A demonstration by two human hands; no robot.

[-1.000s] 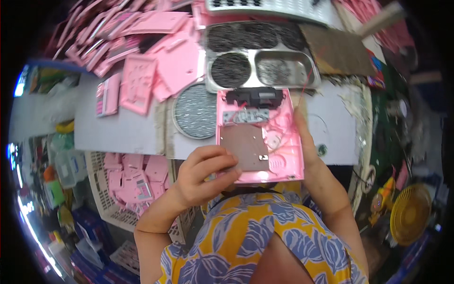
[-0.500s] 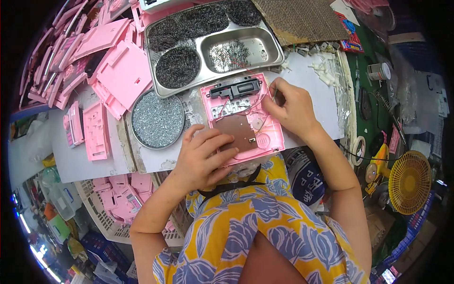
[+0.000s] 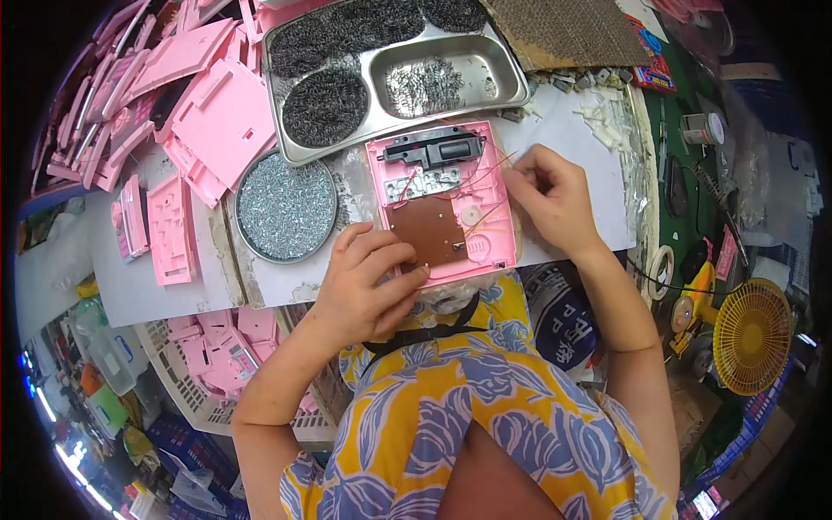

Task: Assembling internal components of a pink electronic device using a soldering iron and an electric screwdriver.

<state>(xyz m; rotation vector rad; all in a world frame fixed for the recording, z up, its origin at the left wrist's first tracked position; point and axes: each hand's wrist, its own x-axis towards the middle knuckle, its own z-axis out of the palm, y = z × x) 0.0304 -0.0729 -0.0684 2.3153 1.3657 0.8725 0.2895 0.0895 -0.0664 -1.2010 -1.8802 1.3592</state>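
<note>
Pink rectangular plastic housing (image 3: 442, 204), open with a brown circuit board (image 3: 427, 232) and a black part inside, lies flat on the white worktop (image 3: 572, 139) just below a compartmented steel tray (image 3: 511, 74). Left hand (image 3: 368, 286) rests curled on its lower left corner, fingertips on the board's edge. Right hand (image 3: 550, 195), fingers pinched together, touches its right rim among thin red wires (image 3: 490, 169). A round tin of screws (image 3: 286, 206) sits just left.

Pink casing (image 3: 442, 204) with a brown board (image 3: 426, 234), black bar (image 3: 431, 147) and red wires (image 3: 485, 173); pink panels (image 3: 217, 121) heaped; silver tray (image 3: 394, 69) of dark grey springs (image 3: 325, 106); yellow fan (image 3: 750, 334); yellow dress (image 3: 451, 416) with blue leaf print.
</note>
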